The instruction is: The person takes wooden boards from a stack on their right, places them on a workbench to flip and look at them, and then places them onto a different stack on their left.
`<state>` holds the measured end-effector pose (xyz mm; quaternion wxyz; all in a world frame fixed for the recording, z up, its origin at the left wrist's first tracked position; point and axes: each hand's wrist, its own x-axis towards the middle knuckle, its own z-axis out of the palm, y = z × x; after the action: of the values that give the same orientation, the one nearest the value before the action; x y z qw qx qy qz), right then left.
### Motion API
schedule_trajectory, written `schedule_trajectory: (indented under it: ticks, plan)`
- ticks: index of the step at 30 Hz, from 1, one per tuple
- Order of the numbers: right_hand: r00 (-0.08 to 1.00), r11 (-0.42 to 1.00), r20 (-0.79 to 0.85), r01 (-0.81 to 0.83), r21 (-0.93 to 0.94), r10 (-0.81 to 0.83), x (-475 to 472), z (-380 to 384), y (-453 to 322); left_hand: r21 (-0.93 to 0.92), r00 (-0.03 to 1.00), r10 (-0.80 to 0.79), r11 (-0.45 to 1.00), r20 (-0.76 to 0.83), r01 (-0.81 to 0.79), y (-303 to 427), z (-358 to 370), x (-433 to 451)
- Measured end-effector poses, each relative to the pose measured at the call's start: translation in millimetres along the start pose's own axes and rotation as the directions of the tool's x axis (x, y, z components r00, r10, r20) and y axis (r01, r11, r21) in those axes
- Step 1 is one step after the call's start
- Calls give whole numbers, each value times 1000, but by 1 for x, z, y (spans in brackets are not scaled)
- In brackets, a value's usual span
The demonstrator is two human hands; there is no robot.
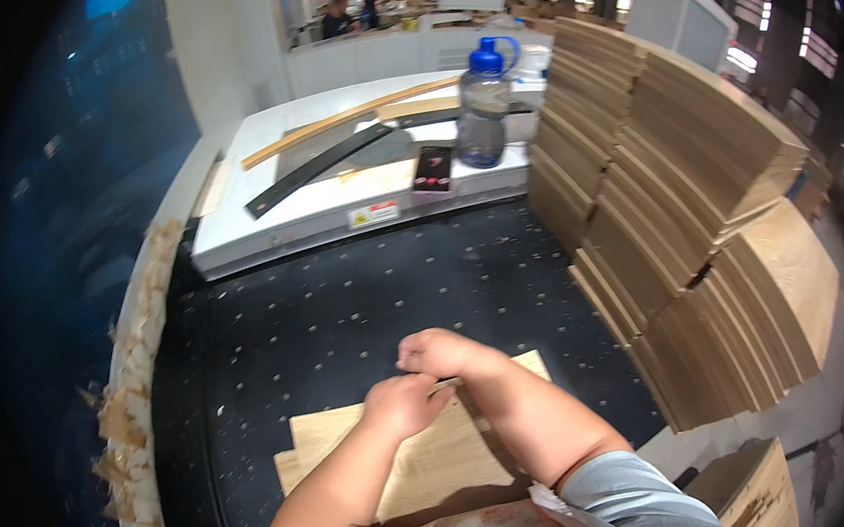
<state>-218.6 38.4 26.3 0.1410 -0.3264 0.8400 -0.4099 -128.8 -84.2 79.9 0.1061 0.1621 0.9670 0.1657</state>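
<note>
Pale wooden boards (439, 458) lie in a loose, uneven stack on the black table surface (365, 298) right before me. My left hand (403, 407) rests over the far part of the top board, its fingers bent towards the right. Just beyond it, my right hand (436, 352) is curled at the boards' far edge, close against the left fingertips. Whether either hand grips anything is hidden by the bent fingers. Both forearms reach across the boards, and the right one casts a shadow on them.
Tall stacks of wooden boards (684, 158) line the right side. Behind, a white machine top (235, 197) carries a black bar (316, 171), wooden strips (349, 119), a phone (433, 171) and a blue-capped bottle (483, 115). Torn tape covers the left edge (130, 409). People (339, 18) are far off.
</note>
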Motion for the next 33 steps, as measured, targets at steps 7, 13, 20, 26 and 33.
schedule_trajectory:
  ticks: [7, 13, 20, 26, 33]
  plan:
    - [998, 999, 57, 27, -46, -24, 16, 12, 1, 35, 1000, 14, 999, 3, -14, -15, 7, -2]
    - [998, 998, -26, -58, 34, 59, 6, 7, 1, 60, 999, 51, 997, -1, -51, -8, 10, 4]
    - [994, 995, -54, -96, -27, 95, 6, 7, -5, 45, 997, -25, 999, 69, 22, -3, 3, 1]
    - [998, 998, -40, -44, -36, 43, 8, 8, -1, 28, 1000, -8, 1000, 26, 7, -6, 4, 0]
    - [999, 998, 11, 38, -47, -38, 7, 7, 4, 11, 994, 84, 996, -71, -84, -14, 13, 0]
